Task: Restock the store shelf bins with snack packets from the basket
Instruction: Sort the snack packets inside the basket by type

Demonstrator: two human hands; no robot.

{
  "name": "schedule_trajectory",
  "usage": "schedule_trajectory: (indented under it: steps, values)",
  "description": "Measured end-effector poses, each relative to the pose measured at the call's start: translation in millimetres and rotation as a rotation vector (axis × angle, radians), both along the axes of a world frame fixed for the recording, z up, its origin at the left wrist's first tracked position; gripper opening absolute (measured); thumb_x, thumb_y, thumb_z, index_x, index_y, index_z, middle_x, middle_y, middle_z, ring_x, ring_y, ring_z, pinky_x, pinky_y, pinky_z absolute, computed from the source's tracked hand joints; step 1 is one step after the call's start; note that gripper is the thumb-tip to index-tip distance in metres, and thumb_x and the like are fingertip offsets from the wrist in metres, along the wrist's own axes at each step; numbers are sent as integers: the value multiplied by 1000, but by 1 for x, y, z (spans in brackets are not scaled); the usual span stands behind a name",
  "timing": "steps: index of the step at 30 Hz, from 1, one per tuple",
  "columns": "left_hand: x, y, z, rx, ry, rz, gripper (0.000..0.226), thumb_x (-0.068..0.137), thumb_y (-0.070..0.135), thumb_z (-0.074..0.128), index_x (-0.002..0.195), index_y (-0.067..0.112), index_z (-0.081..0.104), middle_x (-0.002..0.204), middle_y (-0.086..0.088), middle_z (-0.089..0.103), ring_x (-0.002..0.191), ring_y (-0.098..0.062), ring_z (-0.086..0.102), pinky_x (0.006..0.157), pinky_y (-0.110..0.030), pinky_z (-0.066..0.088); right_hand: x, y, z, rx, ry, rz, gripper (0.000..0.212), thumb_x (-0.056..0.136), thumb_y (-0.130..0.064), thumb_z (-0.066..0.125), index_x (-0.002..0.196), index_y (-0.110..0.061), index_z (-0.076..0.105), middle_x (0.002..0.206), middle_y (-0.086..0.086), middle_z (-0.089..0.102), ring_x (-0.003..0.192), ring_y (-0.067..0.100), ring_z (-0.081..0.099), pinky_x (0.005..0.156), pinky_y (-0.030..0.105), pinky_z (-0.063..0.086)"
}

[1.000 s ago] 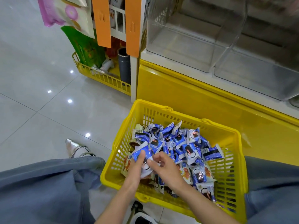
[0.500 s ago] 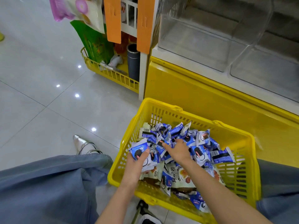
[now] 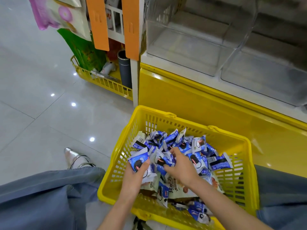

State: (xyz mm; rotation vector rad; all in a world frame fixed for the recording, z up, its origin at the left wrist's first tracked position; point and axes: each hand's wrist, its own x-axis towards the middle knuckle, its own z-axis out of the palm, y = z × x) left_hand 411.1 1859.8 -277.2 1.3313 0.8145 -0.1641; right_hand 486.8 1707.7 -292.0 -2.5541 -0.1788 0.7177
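A yellow plastic basket (image 3: 239, 176) sits on the floor between my knees, heaped with several blue-and-white snack packets (image 3: 197, 145). My left hand (image 3: 134, 176) is inside the basket at its left side, closed around a small stack of blue packets (image 3: 138, 161). My right hand (image 3: 179, 166) is in the middle of the heap, fingers pinched on a blue packet (image 3: 163, 161) right beside the left hand's stack. Two clear shelf bins (image 3: 187, 47) stand above, on the yellow cabinet (image 3: 191, 100), with nothing visible in them.
A second clear bin (image 3: 265, 77) sits to the right of the first. A low yellow rack (image 3: 103, 82) with a grey tube (image 3: 124, 68) and green bags stands at the left. Orange strips (image 3: 98, 24) hang above it. My grey trouser legs (image 3: 41, 200) flank the basket.
My right hand drew back from the far heap with a packet, toward the stack in my left hand. The left hand lifted slightly with its packets. The view shifted a little to the left.
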Motion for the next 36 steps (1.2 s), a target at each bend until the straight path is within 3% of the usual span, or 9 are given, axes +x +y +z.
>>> schedule_trajectory:
  steps: [4,7,11,16,20,22,28,31,36]
  values:
    - [27,-28,11,137,-2,-246,18,84,28,65,89,29,48,87,8,60,75,-5,57,65,-25,49,10,-65,48,-49,-154,-64,56,82,-39,66,126,-21,38,112,-1,57,69,8,49,66,24,44]
    - [61,-72,16,213,-24,-439,20,85,25,60,83,20,41,76,3,46,61,-7,45,54,-21,37,20,-106,65,-124,-239,-175,53,83,-35,66,125,-18,38,121,5,58,78,17,56,64,27,42]
    - [103,-134,10,369,-26,-712,57,89,38,56,129,3,35,112,-11,55,90,-20,58,72,-27,46,33,-134,56,-184,-229,-330,49,86,-35,62,124,-13,39,118,13,58,96,30,61,65,30,39]
    - [116,-175,-8,435,0,-848,60,91,32,56,135,-1,31,101,-11,57,77,-19,54,62,-31,44,24,-159,26,-128,-220,-452,43,89,-32,60,123,-10,43,123,12,53,89,26,58,68,30,40]
    - [111,-186,-11,449,-80,-937,56,97,23,45,144,5,22,147,-15,32,130,-29,38,104,-37,35,25,-163,18,11,-194,-448,50,91,-22,59,134,-5,40,135,13,47,125,26,44,98,32,35]
    - [105,-180,-3,526,-195,-983,49,99,22,40,144,11,24,149,-8,27,131,-24,36,106,-35,34,25,-157,20,42,-210,-368,49,93,-17,55,138,-6,37,142,12,42,133,25,37,105,29,29]
    - [76,-80,22,694,-434,-610,32,98,23,38,129,23,44,128,7,45,110,1,42,93,-17,32,12,-106,33,129,-424,-101,40,97,-19,49,136,-17,39,138,-1,42,123,14,45,96,20,36]
    - [54,-9,15,870,-389,-410,29,96,15,43,125,13,48,122,-4,50,109,-11,47,94,-28,36,-6,-79,19,100,-356,-4,40,98,-24,46,137,-20,36,136,-3,42,105,9,52,85,19,38]
    - [21,62,-2,973,-222,-288,30,94,1,43,123,-2,49,116,-19,49,110,-33,48,96,-39,36,-28,-50,-17,8,-77,30,55,98,-31,47,146,-18,23,148,1,31,125,16,45,100,25,36]
